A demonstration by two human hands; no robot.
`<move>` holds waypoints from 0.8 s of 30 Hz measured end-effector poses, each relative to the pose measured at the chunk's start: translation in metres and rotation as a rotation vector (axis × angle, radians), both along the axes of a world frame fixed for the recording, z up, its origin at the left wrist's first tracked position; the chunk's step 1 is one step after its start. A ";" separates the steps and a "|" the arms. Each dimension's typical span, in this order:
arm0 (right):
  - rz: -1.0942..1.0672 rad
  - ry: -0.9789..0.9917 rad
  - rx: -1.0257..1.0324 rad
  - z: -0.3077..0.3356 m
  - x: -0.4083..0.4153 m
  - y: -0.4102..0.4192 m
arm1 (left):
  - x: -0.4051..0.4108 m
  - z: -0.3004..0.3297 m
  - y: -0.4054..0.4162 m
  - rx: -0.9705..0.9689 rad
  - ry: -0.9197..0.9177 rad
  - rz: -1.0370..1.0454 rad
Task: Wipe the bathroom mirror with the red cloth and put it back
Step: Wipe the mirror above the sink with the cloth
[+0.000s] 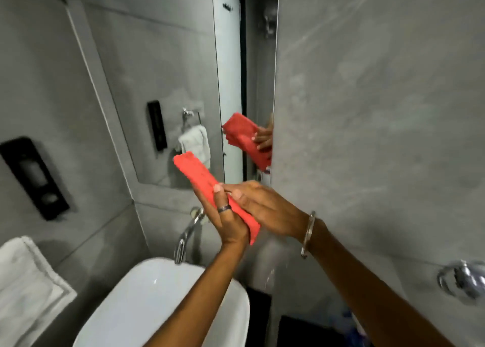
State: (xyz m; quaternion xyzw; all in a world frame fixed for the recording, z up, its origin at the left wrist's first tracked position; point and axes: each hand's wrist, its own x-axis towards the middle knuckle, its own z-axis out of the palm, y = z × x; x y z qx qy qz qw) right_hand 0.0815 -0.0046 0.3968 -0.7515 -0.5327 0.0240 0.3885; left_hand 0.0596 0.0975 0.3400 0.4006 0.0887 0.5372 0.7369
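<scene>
The red cloth [195, 172] is folded into a long flat strip and sits pressed between my two palms, just below the mirror's lower edge. My left hand [225, 220], with a ring on one finger, holds it from underneath. My right hand [265, 210], with a metal bangle at the wrist, lies flat on top of it. The cloth's upper end sticks out up and to the left, in front of the mirror [178, 84]. The mirror hangs on the grey wall and reflects the cloth and my fingers at its right edge.
A white basin [147, 302] with a chrome tap [186, 233] sits below my hands. A white towel [23, 275] lies at the lower left, under a black wall dispenser [34, 177]. A grey wall [367, 110] fills the right, with a chrome fitting [462, 281] low down.
</scene>
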 end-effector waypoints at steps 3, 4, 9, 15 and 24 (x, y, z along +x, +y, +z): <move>-0.310 -0.458 0.076 0.054 0.032 0.012 | 0.023 0.055 0.019 0.223 -0.053 0.181; -0.443 -0.553 0.122 0.075 0.046 0.014 | 0.032 0.073 0.028 0.316 -0.032 0.273; -0.833 -0.964 0.222 0.180 0.113 0.009 | 0.075 0.167 0.064 0.846 0.078 0.646; -1.091 -1.121 0.280 0.243 0.177 -0.007 | 0.123 0.258 0.083 1.153 0.194 0.658; -1.110 -1.233 0.341 0.240 0.195 -0.005 | 0.157 0.332 0.066 1.347 0.318 0.867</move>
